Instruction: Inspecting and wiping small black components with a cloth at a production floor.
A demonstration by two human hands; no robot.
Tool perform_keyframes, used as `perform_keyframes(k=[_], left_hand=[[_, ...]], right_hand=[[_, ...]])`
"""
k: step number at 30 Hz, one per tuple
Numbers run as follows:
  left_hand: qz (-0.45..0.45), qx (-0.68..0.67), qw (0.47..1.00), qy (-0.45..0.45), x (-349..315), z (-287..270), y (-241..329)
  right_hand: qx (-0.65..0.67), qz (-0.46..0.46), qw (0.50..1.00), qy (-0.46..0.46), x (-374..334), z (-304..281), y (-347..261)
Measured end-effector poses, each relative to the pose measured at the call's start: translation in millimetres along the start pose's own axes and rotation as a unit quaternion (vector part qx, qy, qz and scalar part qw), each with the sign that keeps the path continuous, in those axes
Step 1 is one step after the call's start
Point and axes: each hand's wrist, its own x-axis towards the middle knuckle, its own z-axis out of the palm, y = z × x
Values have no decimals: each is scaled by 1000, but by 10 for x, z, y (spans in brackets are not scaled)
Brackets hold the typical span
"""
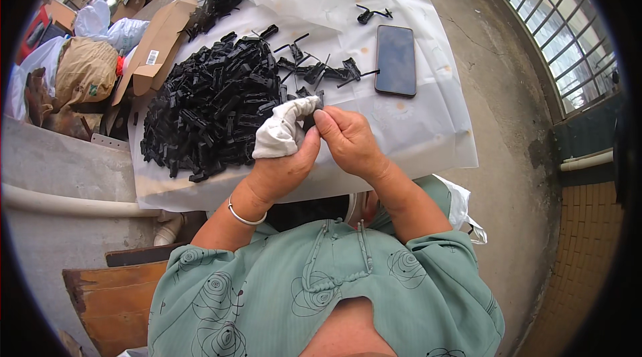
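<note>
A white cloth covering (279, 135) wraps the fingers of my left hand (289, 168). Those fingers are closed around a small black plastic part (319, 99), of which only the top end shows. Thumb and fingers of my right hand (352, 141) pinch together at the same part, touching the left hand. To the left lies a large heap of black plastic parts (214, 103). Just beyond my hands are several loose black parts with thin rods (313, 73). Most of what I hold is hidden by cloth and fingers.
White plastic sheeting (428, 126) covers the table. A dark-screened phone (395, 62) lies on its right side, with one black rod part (371, 16) beyond it. An opened cardboard box (157, 46) and stuffed bags (87, 69) stand left. A barred window (562, 22) is at right.
</note>
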Motion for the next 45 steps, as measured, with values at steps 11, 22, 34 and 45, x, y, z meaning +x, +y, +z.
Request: perform_keyframes(k=[11, 22, 34, 45], left_hand=[[-163, -222, 961, -40, 69, -227, -9], [-210, -274, 926, -150, 18, -183, 54], [30, 79, 995, -61, 17, -80, 15], [139, 600, 779, 118, 385, -987, 106]], right_hand=[[-101, -104, 987, -67, 69, -223, 5], [-1, -10, 997, -71, 60, -196, -70], [-74, -71, 995, -10, 15, 91, -39], [-428, -65, 891, 133, 272, -429, 135]])
